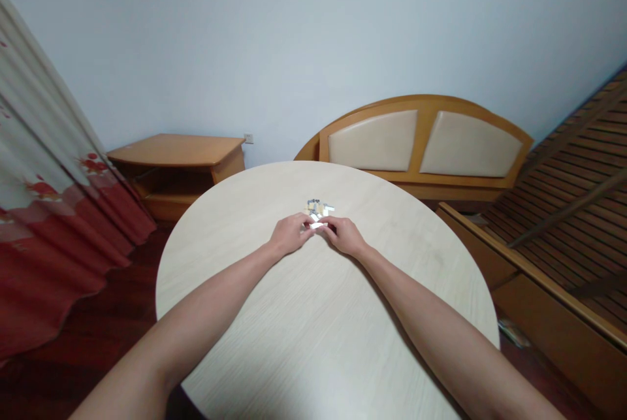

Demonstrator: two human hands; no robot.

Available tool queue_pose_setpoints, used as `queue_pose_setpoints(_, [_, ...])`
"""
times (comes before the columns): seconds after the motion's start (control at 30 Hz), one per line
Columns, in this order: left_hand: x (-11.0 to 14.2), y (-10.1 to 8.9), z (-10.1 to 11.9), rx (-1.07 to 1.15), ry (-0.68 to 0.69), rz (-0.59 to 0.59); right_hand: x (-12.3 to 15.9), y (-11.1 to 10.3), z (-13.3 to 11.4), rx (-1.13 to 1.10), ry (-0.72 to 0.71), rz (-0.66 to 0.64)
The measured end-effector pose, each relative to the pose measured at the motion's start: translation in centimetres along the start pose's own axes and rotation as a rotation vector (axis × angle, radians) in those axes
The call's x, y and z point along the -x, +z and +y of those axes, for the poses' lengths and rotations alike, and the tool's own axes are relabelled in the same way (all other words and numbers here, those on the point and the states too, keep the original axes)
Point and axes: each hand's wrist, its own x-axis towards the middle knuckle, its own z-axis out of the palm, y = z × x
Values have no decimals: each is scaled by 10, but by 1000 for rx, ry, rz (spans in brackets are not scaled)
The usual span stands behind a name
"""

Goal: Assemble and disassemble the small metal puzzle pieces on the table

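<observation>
Both arms reach to the far middle of a round pale table (313, 315). My left hand (290, 235) and my right hand (345, 235) pinch the two ends of a small white piece (318, 225) between thumb and fingers. Just beyond my fingertips lies a little cluster of small pieces (316, 206), some white, some yellowish, some dark grey. They look like building-block parts, but are too small to make out one by one. Some of the nearest pieces are partly hidden by my fingers.
A wooden cabinet (181, 149) stands behind the table on the left, near a red and white curtain (59, 211). A headboard with cream panels (426, 139) leans along the wall. To the right are a wooden bed frame (539, 289) and dark slats (578, 198).
</observation>
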Motion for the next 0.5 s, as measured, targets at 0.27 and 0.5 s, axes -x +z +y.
queue_pose_setpoints(0.27, [0,0,2,2,-22,13,1,0,-1,8,-6,-17])
queue_pose_setpoints(0.5, [0,1,1,33,-2,31,1,0,-1,52,1,-69])
